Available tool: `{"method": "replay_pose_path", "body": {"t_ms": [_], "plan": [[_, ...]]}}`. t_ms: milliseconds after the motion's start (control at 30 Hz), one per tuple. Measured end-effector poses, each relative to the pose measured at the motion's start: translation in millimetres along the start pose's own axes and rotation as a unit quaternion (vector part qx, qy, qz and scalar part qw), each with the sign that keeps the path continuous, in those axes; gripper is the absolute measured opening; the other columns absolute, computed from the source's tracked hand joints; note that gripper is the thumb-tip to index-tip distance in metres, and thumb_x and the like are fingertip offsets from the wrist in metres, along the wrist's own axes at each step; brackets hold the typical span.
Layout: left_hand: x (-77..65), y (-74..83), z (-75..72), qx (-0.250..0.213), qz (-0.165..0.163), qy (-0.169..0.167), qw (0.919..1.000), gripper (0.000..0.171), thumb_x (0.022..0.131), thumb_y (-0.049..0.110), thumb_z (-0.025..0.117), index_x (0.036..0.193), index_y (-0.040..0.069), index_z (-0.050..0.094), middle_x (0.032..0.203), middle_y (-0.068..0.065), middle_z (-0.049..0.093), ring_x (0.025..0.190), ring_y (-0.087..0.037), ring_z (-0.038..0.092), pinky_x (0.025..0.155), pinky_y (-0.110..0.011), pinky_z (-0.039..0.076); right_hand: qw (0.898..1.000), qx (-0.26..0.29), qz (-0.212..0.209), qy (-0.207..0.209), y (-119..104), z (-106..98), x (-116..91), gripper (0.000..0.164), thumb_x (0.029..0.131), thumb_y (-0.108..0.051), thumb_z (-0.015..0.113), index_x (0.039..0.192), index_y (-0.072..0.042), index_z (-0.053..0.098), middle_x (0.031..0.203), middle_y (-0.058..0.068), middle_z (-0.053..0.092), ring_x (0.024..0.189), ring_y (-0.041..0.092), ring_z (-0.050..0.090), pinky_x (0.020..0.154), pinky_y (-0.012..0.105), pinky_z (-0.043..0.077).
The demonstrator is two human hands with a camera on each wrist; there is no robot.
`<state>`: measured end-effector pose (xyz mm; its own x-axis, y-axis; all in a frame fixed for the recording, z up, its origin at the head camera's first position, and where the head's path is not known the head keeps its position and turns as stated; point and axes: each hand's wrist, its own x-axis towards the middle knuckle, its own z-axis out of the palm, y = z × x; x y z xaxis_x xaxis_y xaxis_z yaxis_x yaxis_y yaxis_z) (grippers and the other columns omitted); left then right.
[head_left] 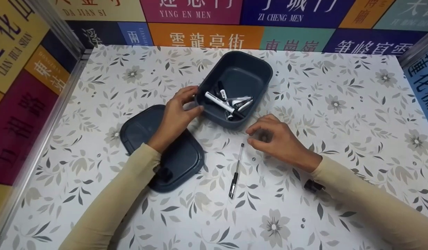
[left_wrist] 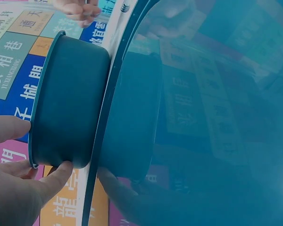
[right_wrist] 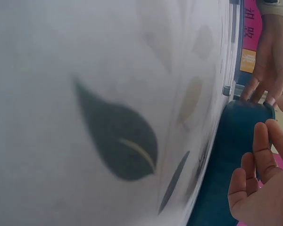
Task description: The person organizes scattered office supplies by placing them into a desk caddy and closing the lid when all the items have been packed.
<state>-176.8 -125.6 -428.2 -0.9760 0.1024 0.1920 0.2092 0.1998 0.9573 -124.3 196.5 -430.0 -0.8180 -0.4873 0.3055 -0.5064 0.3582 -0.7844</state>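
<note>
- The pen (head_left: 235,175) lies on the table (head_left: 360,139), left of the right hand (head_left: 278,139) and nearer the person; it looks light, stiff and smooth, liable to roll. Its dark grip seems the surest hold.
- The right hand is empty, fingers bent, thumb and forefinger apart.
- The left hand (head_left: 179,113) grasps the box (head_left: 247,81) at its near left corner, fingers at the rim, thumb on the outer wall. The box looks like light, stiff plastic, likely to slide if pushed.
- Inside it, right of the left hand, a white marker (head_left: 219,101) lies across loose pens (head_left: 245,105).
- The lid (head_left: 182,156), below the left wrist, looks rigid; best taken by its edge.
- The table's flowered top looks smooth; beyond both hands stands a wall (head_left: 207,36) of coloured, lettered panels.
</note>
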Motion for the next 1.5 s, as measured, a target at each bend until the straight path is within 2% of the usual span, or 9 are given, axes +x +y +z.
{"method": "replay_pose_path", "body": {"t_ms": [100, 233, 433, 700, 1033, 1233, 1367, 1500], "plan": [[0.5, -0.5, -0.3, -0.002, 0.003, -0.001, 1.0000, 0.056, 0.092, -0.008, 0.077, 0.146, -0.013, 0.062, 0.154, -0.019, 0.059, 0.133, -0.043, 0.066, 0.115, -0.049, 0.056, 1.000, -0.002, -0.021, -0.010, 0, 0, -2, 0.019, 0.090, 0.000, 0.087, 0.108, -0.005, 0.082, 0.098, 0.006, 0.077, 0.101, 0.030, 0.061, 0.089, 0.034, 0.050], [0.2, -0.1, -0.8, -0.003, 0.004, -0.002, 1.0000, 0.056, 0.092, -0.008, 0.077, 0.146, -0.013, 0.062, 0.154, -0.019, 0.059, 0.133, -0.042, 0.066, 0.114, -0.050, 0.056, 0.999, -0.010, -0.041, -0.024, -1, 1, -4, 0.022, 0.088, 0.001, 0.086, 0.108, -0.006, 0.082, 0.103, 0.002, 0.077, 0.101, 0.028, 0.059, 0.086, 0.032, 0.050], [0.1, 1.2, -1.2, 0.006, 0.000, -0.002, 1.0000, 0.057, 0.092, -0.007, 0.078, 0.147, -0.013, 0.062, 0.155, -0.019, 0.059, 0.133, -0.041, 0.066, 0.116, -0.049, 0.055, 0.997, -0.020, -0.047, -0.059, -5, 3, -7, 0.024, 0.088, 0.000, 0.086, 0.111, -0.007, 0.082, 0.104, 0.004, 0.077, 0.110, 0.021, 0.058, 0.097, 0.023, 0.046], [1.0, 1.7, -1.2, 0.010, 0.001, -0.001, 0.9999, 0.057, 0.093, -0.008, 0.078, 0.147, -0.013, 0.062, 0.155, -0.019, 0.059, 0.133, -0.039, 0.066, 0.117, -0.049, 0.054, 0.993, -0.031, -0.077, -0.087, -6, 9, -9, 0.022, 0.088, -0.002, 0.085, 0.110, -0.007, 0.081, 0.104, 0.006, 0.076, 0.111, 0.023, 0.057, 0.100, 0.023, 0.046], [0.4, 0.3, 0.3, 0.006, -0.004, -0.001, 1.0000, 0.056, 0.092, -0.008, 0.078, 0.146, -0.012, 0.063, 0.155, -0.017, 0.060, 0.133, -0.039, 0.066, 0.115, -0.047, 0.056, 0.988, -0.060, -0.062, -0.130, -9, 13, -16, 0.023, 0.089, -0.008, 0.086, 0.111, -0.010, 0.082, 0.111, -0.004, 0.075, 0.119, 0.022, 0.056, 0.106, 0.028, 0.046], [0.5, 0.7, 0.1, 0.003, -0.003, -0.001, 1.0000, 0.057, 0.092, -0.009, 0.078, 0.146, -0.013, 0.062, 0.155, -0.018, 0.059, 0.132, -0.041, 0.066, 0.114, -0.045, 0.057, 0.987, -0.064, -0.058, -0.134, -9, 14, -17, 0.023, 0.089, -0.009, 0.087, 0.112, -0.010, 0.082, 0.114, -0.005, 0.074, 0.121, 0.021, 0.056, 0.108, 0.028, 0.046], [0.2, 0.6, -0.1, 0.001, -0.005, -0.001, 1.0000, 0.057, 0.091, -0.009, 0.078, 0.146, -0.013, 0.062, 0.156, -0.018, 0.059, 0.133, -0.041, 0.066, 0.114, -0.043, 0.057, 0.988, -0.059, -0.073, -0.126, -8, 15, -15, 0.022, 0.090, -0.008, 0.086, 0.112, -0.010, 0.082, 0.114, -0.004, 0.074, 0.120, 0.022, 0.055, 0.107, 0.028, 0.045], [-0.4, 0.2, -0.2, 0.000, -0.003, -0.001, 1.0000, 0.057, 0.092, -0.008, 0.078, 0.146, -0.013, 0.063, 0.155, -0.017, 0.060, 0.132, -0.041, 0.066, 0.115, -0.047, 0.056, 0.987, -0.058, -0.090, -0.121, -6, 16, -11, 0.021, 0.090, -0.007, 0.084, 0.111, -0.010, 0.082, 0.114, -0.003, 0.074, 0.120, 0.023, 0.055, 0.107, 0.032, 0.045]]}}
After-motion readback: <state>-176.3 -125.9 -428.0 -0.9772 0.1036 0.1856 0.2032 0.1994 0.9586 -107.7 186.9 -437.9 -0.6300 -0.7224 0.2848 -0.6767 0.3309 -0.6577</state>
